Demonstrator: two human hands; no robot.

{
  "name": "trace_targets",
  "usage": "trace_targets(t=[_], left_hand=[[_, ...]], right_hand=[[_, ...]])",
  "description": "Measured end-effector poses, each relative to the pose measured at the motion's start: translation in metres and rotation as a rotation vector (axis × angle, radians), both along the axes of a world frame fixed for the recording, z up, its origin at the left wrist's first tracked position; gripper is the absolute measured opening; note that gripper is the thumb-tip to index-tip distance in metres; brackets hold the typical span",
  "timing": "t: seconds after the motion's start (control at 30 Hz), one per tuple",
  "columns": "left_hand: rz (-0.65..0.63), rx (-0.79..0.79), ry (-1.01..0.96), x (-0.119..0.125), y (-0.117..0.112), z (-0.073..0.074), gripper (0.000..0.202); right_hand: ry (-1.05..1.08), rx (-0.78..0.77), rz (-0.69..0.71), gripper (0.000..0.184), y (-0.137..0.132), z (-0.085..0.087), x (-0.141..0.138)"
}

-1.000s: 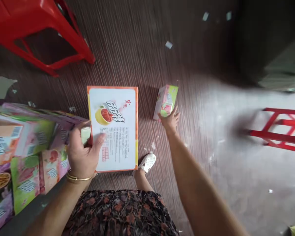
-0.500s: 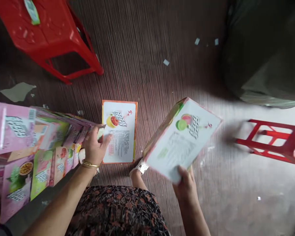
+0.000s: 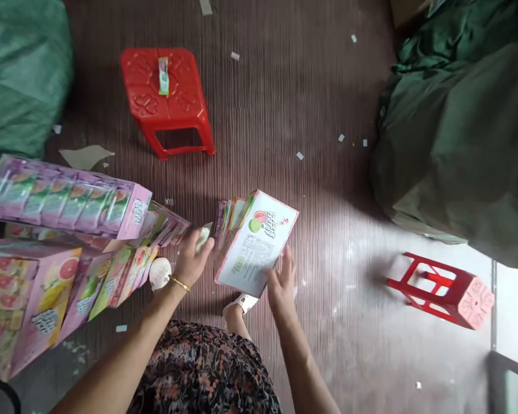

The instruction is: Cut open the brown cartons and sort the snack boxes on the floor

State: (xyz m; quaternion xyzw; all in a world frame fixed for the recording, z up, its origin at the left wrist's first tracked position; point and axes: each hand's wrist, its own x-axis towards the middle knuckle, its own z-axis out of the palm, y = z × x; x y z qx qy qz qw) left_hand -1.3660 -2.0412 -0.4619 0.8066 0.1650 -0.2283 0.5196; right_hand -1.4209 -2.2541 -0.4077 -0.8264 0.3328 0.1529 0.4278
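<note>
My right hand is closed on the lower right edge of a flat printed carton, its white face with lime and guava pictures turned up. The carton is tilted over a pile of coloured cartons standing on the floor, covering most of it; whether they touch I cannot tell. Left of the carton, my left hand, with a gold bangle on the wrist, pinches a small whitish-green piece whose kind is unclear. Close by that hand, two rows of fruit-printed cartons stand at the left.
A red stool with a small packet on top stands ahead. Another red stool is at the right. Large green covered heaps rise on both sides. Paper scraps dot the floor.
My right hand has brought the carton leftward, from beside the pile to over it. My left hand has drawn back from the pile's top carton. The whole view has shifted and turned.
</note>
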Motion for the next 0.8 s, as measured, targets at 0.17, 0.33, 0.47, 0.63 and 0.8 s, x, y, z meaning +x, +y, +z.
trace_targets(t=[0.17,0.33,0.47,0.63,0.8], left_hand=[[0.015,-0.219,0.073,-0.024,-0.018,0.010,0.040],[0.141,-0.268,0.132,-0.062,-0.030,0.015,0.037],[0.135,-0.145,0.159,-0.060,-0.015,0.011,0.041],[-0.269,0.114,0.188,0.024,0.002,-0.015,0.045],[-0.684,0.075,0.023,0.118,-0.028,-0.041,0.047]], right_hand=[[-0.054,-0.346,0.172,0.082,0.012,-0.015,0.061],[-0.079,-0.712,0.365,0.072,0.032,-0.034,0.060],[-0.175,-0.727,0.757,0.068,0.028,-0.036,0.050],[-0.138,-0.706,0.794,0.067,0.023,-0.042,0.056],[-0.108,-0.700,0.776,0.066,0.024,-0.049,0.057]])
